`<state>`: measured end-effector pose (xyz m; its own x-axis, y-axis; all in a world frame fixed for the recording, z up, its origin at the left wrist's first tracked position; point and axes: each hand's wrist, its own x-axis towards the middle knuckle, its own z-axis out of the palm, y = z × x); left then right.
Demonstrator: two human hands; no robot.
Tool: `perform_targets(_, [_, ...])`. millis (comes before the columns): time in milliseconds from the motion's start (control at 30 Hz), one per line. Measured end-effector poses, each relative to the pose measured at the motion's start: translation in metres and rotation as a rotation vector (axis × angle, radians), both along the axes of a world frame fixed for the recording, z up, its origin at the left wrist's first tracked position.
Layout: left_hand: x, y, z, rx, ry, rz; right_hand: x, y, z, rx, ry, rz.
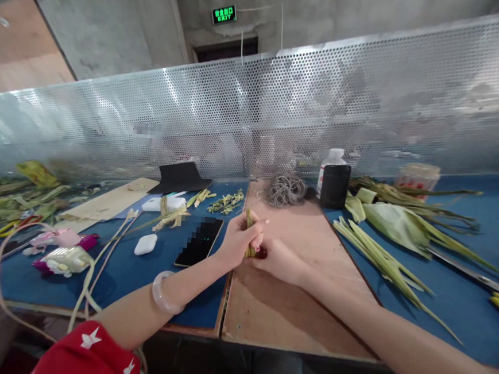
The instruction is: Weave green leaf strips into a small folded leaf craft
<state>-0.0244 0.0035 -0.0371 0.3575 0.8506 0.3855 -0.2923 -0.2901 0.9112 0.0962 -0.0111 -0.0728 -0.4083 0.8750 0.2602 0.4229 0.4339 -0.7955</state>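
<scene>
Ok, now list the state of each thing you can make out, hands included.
Left hand: closed around a strip bundle
Strip bundle: held upright
Right hand: curled near the bundle's lower end, grip partly hidden
Phone: flat, face up
White case: appears shut
Grey cord: loosely heaped
White bottle: upright, capped
Clear jar: upright, partly hidden
Pale strips: lying fanned out
Exit sign: lit
</scene>
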Motion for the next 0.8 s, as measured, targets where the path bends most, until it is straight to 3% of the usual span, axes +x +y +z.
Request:
perform_targets(200, [0.0001, 0.0017, -0.0025, -0.059, 0.0, -0.065, 0.002, 0.0073, -0.002, -0.069, 0.133, 0.179])
perform_targets(567, [-0.0021, 0.0021, -0.002, -0.047, 0.067, -0.059, 0.0026, 0.0037, -0.0032, -0.171, 0.095, 0.105])
perform_targets(800, [-0.0025, -0.0016, 0.0012, -0.012, 0.174, 0.004, -0.0049, 0.0033, -0.0045, -0.112, 0.237, 0.194])
